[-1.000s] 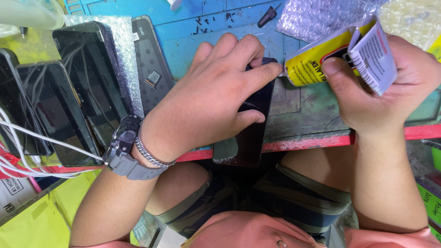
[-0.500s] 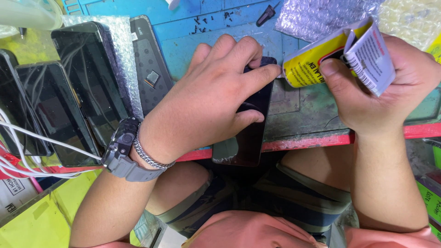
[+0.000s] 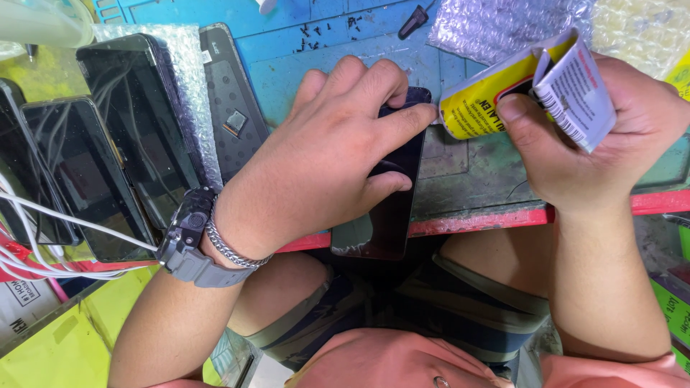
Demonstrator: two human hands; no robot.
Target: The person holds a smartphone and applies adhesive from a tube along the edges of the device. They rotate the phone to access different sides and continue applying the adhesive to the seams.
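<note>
My left hand lies flat over a dark smartphone, pressing it against the blue work mat; the phone's lower end overhangs the red table edge. A grey watch and a chain bracelet sit on that wrist. My right hand grips a yellow glue tube with a folded white and blue end, its nozzle end pointing left, close to the phone's top right corner and my left index fingertip.
Several dark phones and screens lie at the left, one on bubble wrap. White cables cross the lower left. More bubble wrap lies at the top right. A small black part rests on the mat.
My right hand has shifted the yellow tube slightly left and down, nearer the phone's top corner. My left hand stays pressed on the phone.
</note>
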